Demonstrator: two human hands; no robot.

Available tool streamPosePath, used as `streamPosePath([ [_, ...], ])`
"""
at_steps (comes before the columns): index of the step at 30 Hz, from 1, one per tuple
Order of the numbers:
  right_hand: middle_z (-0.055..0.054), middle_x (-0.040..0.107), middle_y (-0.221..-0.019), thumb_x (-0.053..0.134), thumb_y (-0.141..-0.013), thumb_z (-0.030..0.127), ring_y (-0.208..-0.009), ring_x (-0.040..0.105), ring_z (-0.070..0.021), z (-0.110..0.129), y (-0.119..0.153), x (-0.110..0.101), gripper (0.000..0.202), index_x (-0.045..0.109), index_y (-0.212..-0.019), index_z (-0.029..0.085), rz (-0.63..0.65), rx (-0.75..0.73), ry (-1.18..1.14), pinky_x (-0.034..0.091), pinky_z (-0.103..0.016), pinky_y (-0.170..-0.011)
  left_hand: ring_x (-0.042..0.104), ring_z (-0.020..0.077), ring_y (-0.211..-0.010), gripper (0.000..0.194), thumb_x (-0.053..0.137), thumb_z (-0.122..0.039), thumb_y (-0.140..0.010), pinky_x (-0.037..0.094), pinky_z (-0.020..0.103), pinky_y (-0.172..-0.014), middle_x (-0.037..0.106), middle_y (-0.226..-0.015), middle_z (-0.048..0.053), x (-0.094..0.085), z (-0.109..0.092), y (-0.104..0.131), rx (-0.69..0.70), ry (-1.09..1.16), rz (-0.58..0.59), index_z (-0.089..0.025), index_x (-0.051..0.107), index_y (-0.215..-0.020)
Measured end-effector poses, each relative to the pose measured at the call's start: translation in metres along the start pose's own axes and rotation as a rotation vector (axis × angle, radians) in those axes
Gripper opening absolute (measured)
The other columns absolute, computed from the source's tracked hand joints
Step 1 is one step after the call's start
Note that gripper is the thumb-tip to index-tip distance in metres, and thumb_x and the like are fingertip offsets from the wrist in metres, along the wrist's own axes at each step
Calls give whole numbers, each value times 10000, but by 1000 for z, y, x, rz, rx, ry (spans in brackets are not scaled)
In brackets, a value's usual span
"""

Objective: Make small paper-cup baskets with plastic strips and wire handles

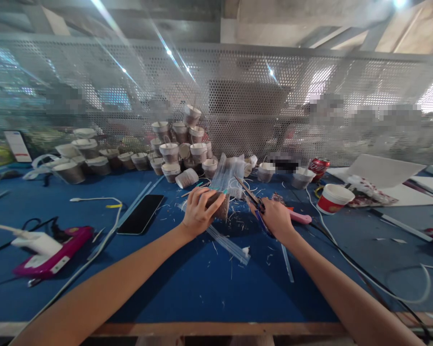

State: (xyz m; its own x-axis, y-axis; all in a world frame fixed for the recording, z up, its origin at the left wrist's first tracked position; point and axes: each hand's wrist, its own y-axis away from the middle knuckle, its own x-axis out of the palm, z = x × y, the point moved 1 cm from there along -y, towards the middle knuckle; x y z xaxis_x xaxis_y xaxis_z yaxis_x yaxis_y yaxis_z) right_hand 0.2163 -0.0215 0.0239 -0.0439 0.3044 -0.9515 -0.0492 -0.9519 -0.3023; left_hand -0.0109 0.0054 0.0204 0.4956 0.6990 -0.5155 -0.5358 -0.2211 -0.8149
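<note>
My left hand (200, 211) is curled over a small brown woven-looking bucket (222, 207) that lies on its side on the blue table; the fingers hide much of it. In my right hand (274, 216) is a pair of scissors (250, 193), its blades pointing up and left toward the bucket. Just behind the hands lies a bundle of clear glue sticks (228, 177). More clear sticks (231, 246) rest in front of the bucket. A pink-handled tool (299, 217), possibly a glue gun, lies by my right hand. White thread clippings surround the bucket.
Several small white-rimmed buckets (169, 153) are stacked at the back. A black phone (141, 215) and a magenta power strip (57, 254) lie left. To the right stand a paper cup (335, 198) and a red can (318, 168). Cables cross both sides; a perforated screen (245, 101) stands behind.
</note>
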Motion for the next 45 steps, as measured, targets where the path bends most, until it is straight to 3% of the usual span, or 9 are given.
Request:
streamPosePath([
  [7, -93, 663, -753, 329, -824, 551, -696, 607, -199, 0, 0, 0, 445, 566, -789, 175, -4, -10, 1, 314, -256, -555, 445, 266, -1039, 515, 549, -190, -740, 393, 425, -856, 467, -1068, 114, 5, 5, 6, -3, 28, 21, -244, 424, -1237],
  [10, -92, 662, -738, 317, -821, 567, -683, 609, -202, 0, 1, 1, 465, 564, -781, 174, -13, -18, 3, 304, -258, -541, 461, 264, -1031, 536, 571, -190, -719, 395, 422, -858, 485, -1062, 111, 5, 3, 5, -82, 94, 41, -232, 418, -1231],
  [12, -93, 662, -733, 310, -819, 574, -679, 612, -203, 0, 0, 1, 475, 562, -771, 174, -25, -23, 7, 301, -257, -536, 474, 263, -1024, 578, 619, -264, -687, 402, 416, -857, 496, -1072, 120, 4, 1, 1, -220, 205, 62, -192, 410, -1221],
  [16, -93, 660, -707, 313, -825, 561, -666, 616, -206, 0, 0, 3, 464, 558, -750, 175, -32, -16, 10, 304, -258, -529, 501, 256, -1022, 653, 694, -381, -593, 410, 415, -868, 538, -1093, 95, 7, 0, -6, -660, 562, 121, -195, 431, -1161],
  [20, -93, 661, -705, 316, -842, 525, -674, 621, -211, 0, 1, 4, 436, 549, -732, 173, -55, -16, -8, 318, -261, -538, 561, 230, -964, 552, 660, -420, -630, 454, 380, -823, 591, -1063, 79, 20, 2, -3, -1077, 1181, 186, -202, 488, -1107],
  [24, -96, 664, -710, 321, -849, 505, -685, 624, -207, -1, 1, 4, 421, 546, -734, 168, -61, -11, -22, 330, -256, -556, 597, 218, -910, 487, 687, -387, -613, 494, 341, -758, 630, -1019, 68, 28, 1, 3, -1310, 1591, 175, -208, 546, -1044],
  [32, -99, 665, -729, 323, -851, 498, -691, 623, -205, -2, 0, 8, 416, 548, -748, 164, -49, -35, -27, 342, -253, -575, 615, 201, -843, 471, 738, -338, -561, 495, 302, -718, 662, -931, 62, 23, -2, 0, -1352, 1676, 217, -172, 579, -972],
  [38, -107, 665, -744, 364, -843, 474, -713, 620, -207, -1, 0, 6, 378, 566, -770, 163, -14, 0, -43, 360, -251, -602, 602, 237, -892, 619, 771, -290, -502, 479, 376, -788, 640, -978, 87, 24, 1, -2, -1276, 1459, 193, -165, 513, -1050],
  [45, -124, 659, -703, 411, -793, 488, -706, 614, -222, 4, -2, 6, 402, 598, -661, 157, 123, 106, -223, 359, -260, -572, 583, 216, -959, 599, 693, -332, -628, 483, 360, -806, 576, -1108, 92, 32, 4, 4, -1258, 1369, 208, -201, 413, -1141],
])
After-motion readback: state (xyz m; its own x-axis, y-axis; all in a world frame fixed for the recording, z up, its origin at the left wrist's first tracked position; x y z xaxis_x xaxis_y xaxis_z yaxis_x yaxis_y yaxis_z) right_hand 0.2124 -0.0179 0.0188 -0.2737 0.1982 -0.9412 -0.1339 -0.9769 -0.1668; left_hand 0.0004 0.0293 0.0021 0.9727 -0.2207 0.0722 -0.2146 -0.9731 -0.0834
